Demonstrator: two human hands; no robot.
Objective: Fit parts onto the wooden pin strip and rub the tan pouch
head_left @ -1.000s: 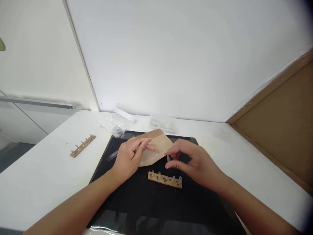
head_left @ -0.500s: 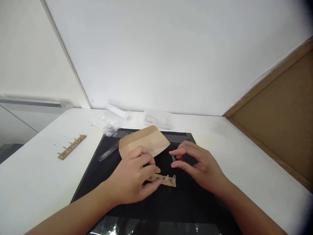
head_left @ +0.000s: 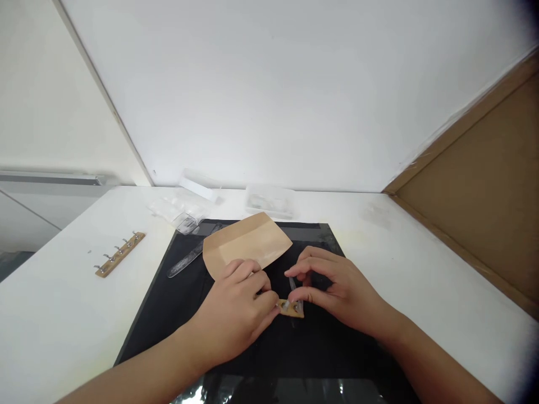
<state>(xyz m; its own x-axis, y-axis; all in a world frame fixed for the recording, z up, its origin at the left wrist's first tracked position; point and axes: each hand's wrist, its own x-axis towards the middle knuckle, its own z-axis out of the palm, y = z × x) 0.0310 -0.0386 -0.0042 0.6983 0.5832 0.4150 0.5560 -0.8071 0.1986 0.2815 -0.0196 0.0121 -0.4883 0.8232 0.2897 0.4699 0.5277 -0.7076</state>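
The left arm slants in over the mat's (head_left: pixel 328 350) left edge, its hand (head_left: pixel 238 311) back upward, fingers bent and bunched toward the thumb. The right arm crosses the right edge; its hand (head_left: pixel 337 286) curls inward, thumb and forefinger tips apart in a loose pinch.

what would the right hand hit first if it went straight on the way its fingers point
Probably the left hand, just across from the right hand; depth is unclear from this one view.

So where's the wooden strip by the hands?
In the head view, the strip is below centre on the black mat, its left part hidden by the left hand, its right end near the right hand.
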